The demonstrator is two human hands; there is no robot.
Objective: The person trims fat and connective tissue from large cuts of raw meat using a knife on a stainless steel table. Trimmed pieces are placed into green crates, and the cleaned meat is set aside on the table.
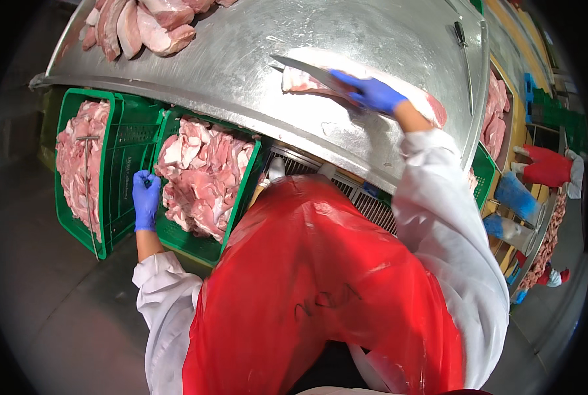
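Note:
My right hand, gloved in blue, is closed on the handle of a knife, whose long blade lies over a long slab of pale pork on the steel table. My left hand, also gloved in blue, is lower left with fingers curled, beside the rim of a green crate of pork trimmings; whether it grips anything is unclear. Left of it, another green crate holds trimmings, with a long metal rod with a crossbar lying over them.
Pork pieces are piled at the table's upper left. A steel rod with a black handle lies near its right edge. More meat is beside that edge. At far right are co-workers in red aprons and a line of meat.

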